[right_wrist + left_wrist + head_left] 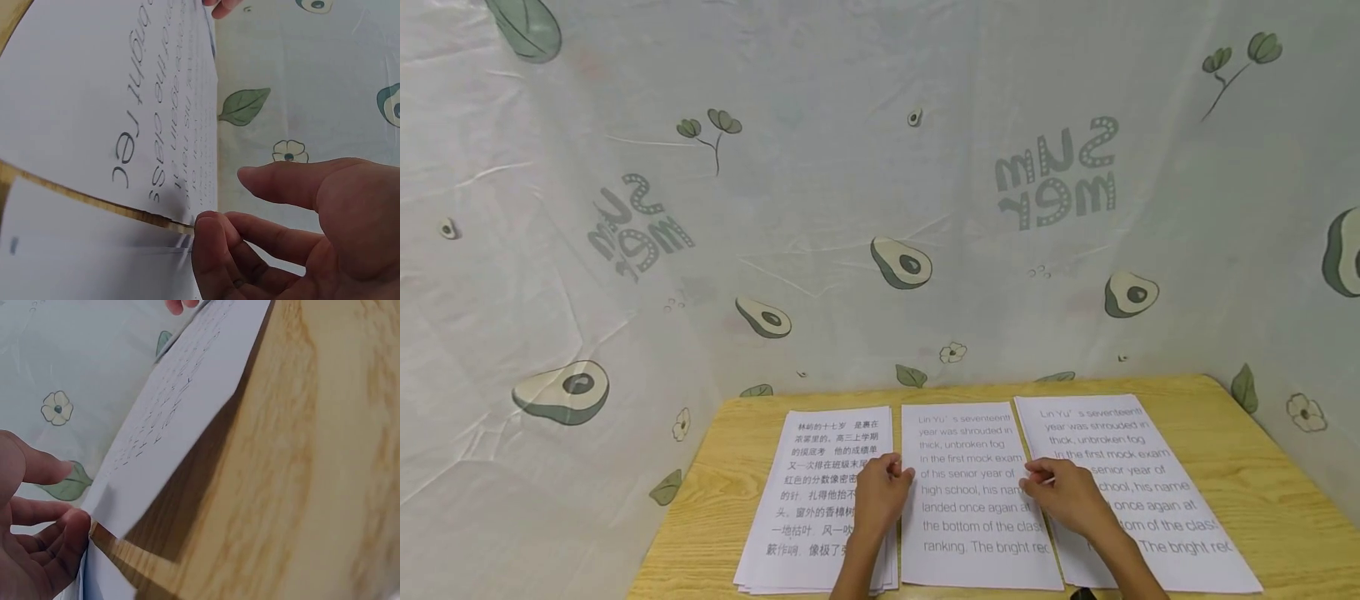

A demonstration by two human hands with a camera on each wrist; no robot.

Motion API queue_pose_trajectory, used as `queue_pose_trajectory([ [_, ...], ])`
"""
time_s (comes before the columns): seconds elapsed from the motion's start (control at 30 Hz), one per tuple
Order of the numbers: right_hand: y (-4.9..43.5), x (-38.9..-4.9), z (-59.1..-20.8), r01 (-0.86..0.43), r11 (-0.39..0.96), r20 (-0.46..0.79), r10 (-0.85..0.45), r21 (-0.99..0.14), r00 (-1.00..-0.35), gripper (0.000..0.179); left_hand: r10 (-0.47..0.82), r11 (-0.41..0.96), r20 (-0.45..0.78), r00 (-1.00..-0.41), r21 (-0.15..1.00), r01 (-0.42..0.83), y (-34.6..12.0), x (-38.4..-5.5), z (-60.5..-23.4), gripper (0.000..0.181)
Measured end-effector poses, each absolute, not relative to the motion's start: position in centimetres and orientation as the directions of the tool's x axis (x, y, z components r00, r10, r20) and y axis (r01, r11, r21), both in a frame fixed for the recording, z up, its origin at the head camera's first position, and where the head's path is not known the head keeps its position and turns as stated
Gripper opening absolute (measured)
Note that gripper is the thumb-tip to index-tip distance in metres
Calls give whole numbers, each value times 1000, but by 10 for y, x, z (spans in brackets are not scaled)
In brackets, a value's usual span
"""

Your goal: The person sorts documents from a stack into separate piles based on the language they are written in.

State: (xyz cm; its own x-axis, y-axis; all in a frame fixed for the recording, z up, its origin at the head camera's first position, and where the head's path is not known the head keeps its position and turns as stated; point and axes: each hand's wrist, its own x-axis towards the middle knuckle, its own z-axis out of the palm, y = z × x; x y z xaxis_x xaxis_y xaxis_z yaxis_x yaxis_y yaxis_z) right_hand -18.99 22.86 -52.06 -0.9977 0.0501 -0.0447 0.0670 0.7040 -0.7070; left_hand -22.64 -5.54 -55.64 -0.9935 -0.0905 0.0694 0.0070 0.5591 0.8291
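Three lots of white printed paper lie side by side. The middle English sheet [962,504] is between my two hands. My left hand [876,496] is at its left edge, over the right side of the Chinese-printed stack [808,500]. My right hand [1071,496] is at its right edge, over the left part of the right English stack [1187,533]. In the left wrist view, the fingertips of my left hand [47,550] touch the sheet's edge, thumb apart. In the right wrist view, my right hand [275,231] has bent fingers at the paper edge, thumb raised away.
The papers lie on a light wooden table [1262,467]. A pale curtain [850,167] printed with avocados and leaves hangs behind and at both sides. A small black object [1082,593] shows at the bottom edge by my right forearm.
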Motion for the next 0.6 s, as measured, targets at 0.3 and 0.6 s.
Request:
queue_pose_trajectory([
  [0.3, 228, -193, -528, 56, 735, -38, 41, -676, -998, 47, -93, 617, 68, -993, 787, -4, -53, -229, -560, 30],
  [0.6, 226, -194, -533, 70, 738, -48, 51, -671, -998, 48, -77, 643, 70, -995, 766, 4, -52, -229, -564, 39],
])
